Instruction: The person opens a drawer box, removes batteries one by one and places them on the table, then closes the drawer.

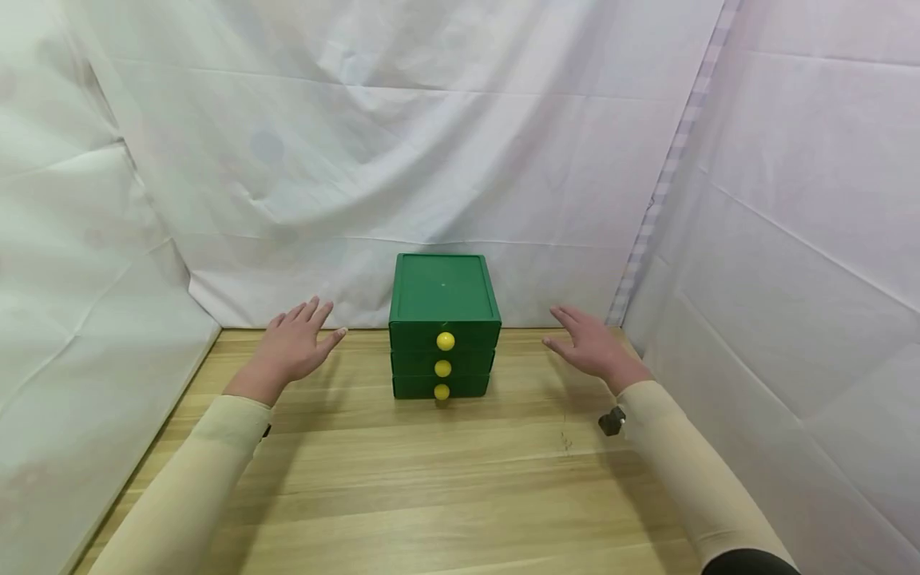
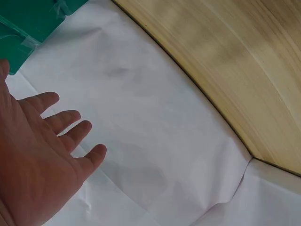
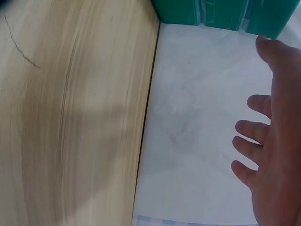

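Note:
A green drawer box [image 1: 446, 287] with three stacked drawers stands near the back of the table, each drawer front bearing a round yellow knob [image 1: 446, 342]. All three drawers look pushed in. To the left of the box my left hand [image 1: 291, 347] hovers over the table, fingers spread and holding nothing. My right hand [image 1: 591, 345] hovers on the other side, fingers extended, also with nothing in it. Both hands are apart from the box. The left wrist view catches a corner of the green box [image 2: 35, 19] beyond the thumb; the right wrist view has its side [image 3: 225, 14] at the top.
The wooden table [image 1: 402, 487] has small dark marks at its right. A white cloth [image 1: 345, 160] hangs behind the table, with more white cloth [image 1: 791, 239] along the right and left sides. A small black device [image 1: 612, 421] sits at the right wrist.

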Tool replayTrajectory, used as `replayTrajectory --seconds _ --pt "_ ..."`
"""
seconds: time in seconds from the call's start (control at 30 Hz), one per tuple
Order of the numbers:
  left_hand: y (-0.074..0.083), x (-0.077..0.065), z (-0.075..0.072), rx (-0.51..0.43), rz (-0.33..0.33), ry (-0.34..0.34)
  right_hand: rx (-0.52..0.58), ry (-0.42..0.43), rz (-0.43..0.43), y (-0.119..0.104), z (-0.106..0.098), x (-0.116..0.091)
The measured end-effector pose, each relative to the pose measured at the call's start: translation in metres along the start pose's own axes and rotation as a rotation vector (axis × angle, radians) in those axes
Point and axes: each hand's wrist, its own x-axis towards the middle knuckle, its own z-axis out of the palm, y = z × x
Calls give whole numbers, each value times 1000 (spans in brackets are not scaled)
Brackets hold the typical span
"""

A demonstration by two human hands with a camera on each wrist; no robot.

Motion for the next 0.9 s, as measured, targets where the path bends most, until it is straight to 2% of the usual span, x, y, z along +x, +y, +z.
replayTrajectory --seconds 0.13,0.33,0.57,0.7,0.9 --pt "1 2 0 -48 18 10 8 49 15 -3 4 0" --pt "7 5 -2 -267 34 20 53 118 28 -12 9 0" --pt "31 18 -17 -474 -15 89 125 118 46 -24 18 -4" --pt "49 30 -27 -546 -45 57 121 142 34 -28 23 -5" --pt "77 45 -38 -625 -125 -16 127 122 29 -32 29 -8"
